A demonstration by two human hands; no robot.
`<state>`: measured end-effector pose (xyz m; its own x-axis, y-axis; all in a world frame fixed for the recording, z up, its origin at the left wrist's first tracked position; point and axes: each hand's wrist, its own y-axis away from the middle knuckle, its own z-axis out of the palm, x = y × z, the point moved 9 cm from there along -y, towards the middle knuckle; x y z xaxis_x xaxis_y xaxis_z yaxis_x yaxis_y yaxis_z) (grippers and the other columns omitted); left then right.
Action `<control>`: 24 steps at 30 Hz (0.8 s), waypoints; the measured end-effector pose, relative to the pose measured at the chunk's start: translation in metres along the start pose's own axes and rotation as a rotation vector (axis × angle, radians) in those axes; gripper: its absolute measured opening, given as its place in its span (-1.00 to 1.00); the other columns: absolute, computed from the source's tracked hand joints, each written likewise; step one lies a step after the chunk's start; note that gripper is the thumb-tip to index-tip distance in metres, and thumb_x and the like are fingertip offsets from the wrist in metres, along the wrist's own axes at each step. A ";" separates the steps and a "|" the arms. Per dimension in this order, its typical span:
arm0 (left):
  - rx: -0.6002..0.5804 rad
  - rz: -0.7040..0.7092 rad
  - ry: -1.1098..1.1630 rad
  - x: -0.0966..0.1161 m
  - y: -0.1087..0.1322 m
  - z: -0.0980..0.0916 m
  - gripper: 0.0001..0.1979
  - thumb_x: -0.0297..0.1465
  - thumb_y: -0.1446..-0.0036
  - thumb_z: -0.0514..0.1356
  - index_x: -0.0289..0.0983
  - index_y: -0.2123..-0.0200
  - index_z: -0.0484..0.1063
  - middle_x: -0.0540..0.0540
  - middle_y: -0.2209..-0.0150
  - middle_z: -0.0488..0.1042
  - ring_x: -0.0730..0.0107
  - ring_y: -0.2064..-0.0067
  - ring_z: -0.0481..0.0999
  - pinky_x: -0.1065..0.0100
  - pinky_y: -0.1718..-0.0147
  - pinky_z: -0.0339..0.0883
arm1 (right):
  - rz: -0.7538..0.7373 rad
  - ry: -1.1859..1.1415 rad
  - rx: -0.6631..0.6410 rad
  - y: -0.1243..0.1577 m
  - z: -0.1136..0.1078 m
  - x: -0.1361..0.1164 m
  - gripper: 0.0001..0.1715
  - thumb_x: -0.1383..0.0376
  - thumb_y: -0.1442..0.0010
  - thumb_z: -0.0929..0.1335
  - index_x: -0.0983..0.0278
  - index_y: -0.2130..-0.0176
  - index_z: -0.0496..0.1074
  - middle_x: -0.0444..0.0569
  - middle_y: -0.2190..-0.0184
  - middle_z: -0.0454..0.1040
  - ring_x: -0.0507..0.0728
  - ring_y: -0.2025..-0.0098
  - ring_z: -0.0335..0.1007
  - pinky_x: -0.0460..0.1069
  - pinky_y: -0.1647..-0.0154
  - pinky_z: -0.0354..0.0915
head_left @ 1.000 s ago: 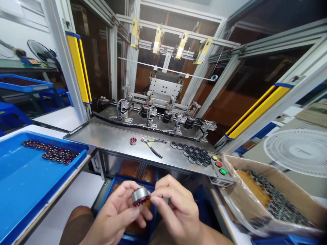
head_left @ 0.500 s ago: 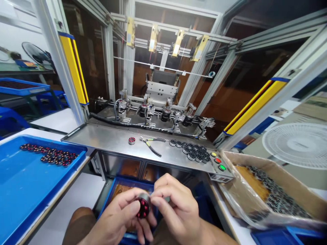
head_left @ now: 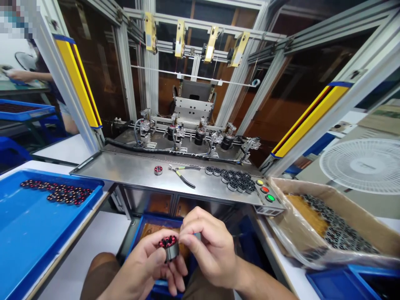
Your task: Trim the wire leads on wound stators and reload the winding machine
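Note:
My left hand (head_left: 145, 260) grips a wound motor stator (head_left: 171, 252) between thumb and fingers, low in the middle of the view. Its red windings face up and its grey metal side shows toward me. Thumb and forefinger of my right hand (head_left: 211, 246) are pinched together at the stator's right edge; whatever they hold is too small to make out. On the metal ledge (head_left: 125, 171) ahead lie another red-wound stator (head_left: 158, 170) and cutting pliers (head_left: 183, 175) with black and yellow-green handles. Several dark unwound stators (head_left: 239, 181) are grouped to their right.
Behind the ledge stands a winding machine (head_left: 200, 136). Red, yellow and green buttons (head_left: 265, 189) sit at the ledge's right end. A blue tray (head_left: 37, 233) with wound stators is at left, a lined carton (head_left: 312, 250) of stators at right. Another person's arm (head_left: 29, 76) shows far left.
My left hand has turned the stator so its wound face points upward instead of toward me. Both hands have shifted slightly left. A person has come into view at far left.

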<state>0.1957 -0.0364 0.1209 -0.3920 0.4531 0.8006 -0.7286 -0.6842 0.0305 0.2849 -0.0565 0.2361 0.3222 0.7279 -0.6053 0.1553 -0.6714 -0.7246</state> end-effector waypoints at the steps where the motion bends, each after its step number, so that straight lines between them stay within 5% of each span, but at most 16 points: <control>1: 0.032 0.019 -0.003 0.002 0.000 -0.001 -0.50 -0.02 0.00 0.36 -0.31 0.17 0.53 -0.13 0.40 0.55 0.35 0.45 0.55 0.43 0.50 0.35 | 0.000 0.003 0.009 0.001 -0.001 0.000 -0.86 0.44 -0.25 0.33 0.30 0.33 0.47 -0.03 0.47 0.45 0.06 0.41 0.39 -0.03 0.39 0.36; 6: 0.211 0.146 0.018 0.010 0.005 -0.018 -0.46 -0.28 0.16 0.52 -0.14 0.07 0.48 -0.06 0.25 0.58 0.41 0.35 0.56 0.48 0.42 0.39 | 0.015 0.049 0.089 0.004 -0.006 0.000 -0.87 0.47 -0.22 0.34 0.33 0.35 0.47 -0.04 0.48 0.42 0.04 0.42 0.37 -0.06 0.41 0.33; 9: 0.194 0.243 0.021 0.016 0.006 -0.025 -0.57 -0.34 0.17 0.51 -0.11 0.18 0.50 -0.05 -0.04 0.49 0.30 0.16 0.58 0.37 0.19 0.46 | 0.034 0.056 0.116 0.002 -0.007 0.002 -0.85 0.47 -0.23 0.33 0.32 0.36 0.46 -0.04 0.47 0.42 0.03 0.42 0.37 -0.07 0.41 0.32; 12: 0.206 0.361 0.066 0.024 0.008 -0.033 -0.71 -0.37 0.13 0.48 -0.16 0.35 0.46 0.01 -0.07 0.45 0.13 -0.08 0.50 0.26 -0.04 0.38 | 0.031 0.037 0.108 -0.002 -0.005 0.003 -0.83 0.46 -0.23 0.32 0.30 0.39 0.44 -0.07 0.48 0.42 0.02 0.42 0.36 -0.07 0.41 0.31; 15: 0.167 0.377 0.071 0.025 0.005 -0.030 -0.59 -0.28 0.14 0.50 -0.11 0.19 0.49 -0.09 -0.06 0.47 0.04 -0.22 0.37 0.19 -0.16 0.28 | 0.006 -0.012 0.036 -0.007 0.003 0.003 -0.82 0.45 -0.24 0.31 0.28 0.39 0.44 -0.07 0.49 0.44 0.03 0.41 0.37 -0.05 0.39 0.34; 19: 0.019 0.230 0.010 0.013 -0.003 -0.012 -0.49 -0.13 0.04 0.42 -0.18 0.02 0.50 -0.16 0.14 0.53 0.24 0.07 0.51 0.29 0.04 0.39 | 0.002 -0.038 -0.038 -0.008 0.009 0.005 -0.84 0.43 -0.25 0.32 0.28 0.35 0.46 -0.03 0.46 0.47 0.06 0.40 0.38 -0.02 0.39 0.36; 22: 0.052 0.250 0.001 0.015 -0.002 -0.016 -0.62 -0.16 0.00 0.41 -0.18 0.12 0.55 -0.09 0.26 0.53 0.42 0.30 0.50 0.44 0.30 0.40 | -0.005 -0.027 -0.031 -0.007 0.006 0.004 -0.85 0.44 -0.25 0.32 0.29 0.34 0.46 0.00 0.44 0.48 0.07 0.39 0.40 -0.01 0.38 0.36; 24: 0.123 0.350 -0.041 0.024 0.001 -0.024 -0.69 -0.23 0.02 0.44 -0.16 0.18 0.58 -0.07 0.22 0.54 0.43 0.26 0.52 0.47 0.26 0.41 | -0.019 -0.002 0.001 -0.007 0.004 0.000 -0.86 0.46 -0.24 0.32 0.30 0.34 0.46 -0.01 0.44 0.46 0.06 0.39 0.39 -0.02 0.38 0.35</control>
<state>0.1716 -0.0125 0.1257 -0.5809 0.1578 0.7985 -0.4802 -0.8586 -0.1796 0.2802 -0.0512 0.2396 0.3175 0.7407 -0.5921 0.1601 -0.6573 -0.7364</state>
